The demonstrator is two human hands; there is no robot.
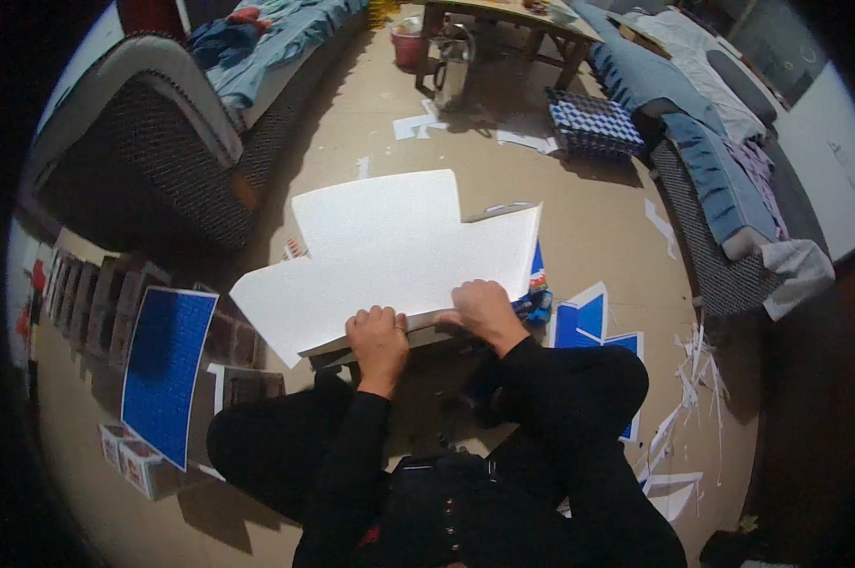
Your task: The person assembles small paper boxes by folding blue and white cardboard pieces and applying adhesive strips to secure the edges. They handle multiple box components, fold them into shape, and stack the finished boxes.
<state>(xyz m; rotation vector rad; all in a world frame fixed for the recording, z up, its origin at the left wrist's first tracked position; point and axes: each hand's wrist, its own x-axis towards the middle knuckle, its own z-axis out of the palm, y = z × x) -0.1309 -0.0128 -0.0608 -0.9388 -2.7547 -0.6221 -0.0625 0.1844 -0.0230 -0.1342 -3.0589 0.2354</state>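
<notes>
A large white sheet (380, 241) with a stepped outline, like stiff paper or thin card, spreads out in front of my knees. Its near edge bends down over a dark edge beneath it. My left hand (378, 346) is closed on that near edge, fingers curled over the top. Just to the right, my right hand (485, 310) is curled in a fist on the same edge, thumb toward the left hand. What lies under the sheet is mostly hidden. By my right wrist sits a small blue object (535, 307) that I cannot make out.
Blue-and-white sheets (588, 317) lie right of my knee, with thin paper strips (697, 379) beyond. A blue panel (170, 369) leans at left beside stacked boxes (96, 298). Sofas (143, 142) flank both sides. A checkered stool (593, 123), red bucket (408, 45) and table (503, 11) stand farther off.
</notes>
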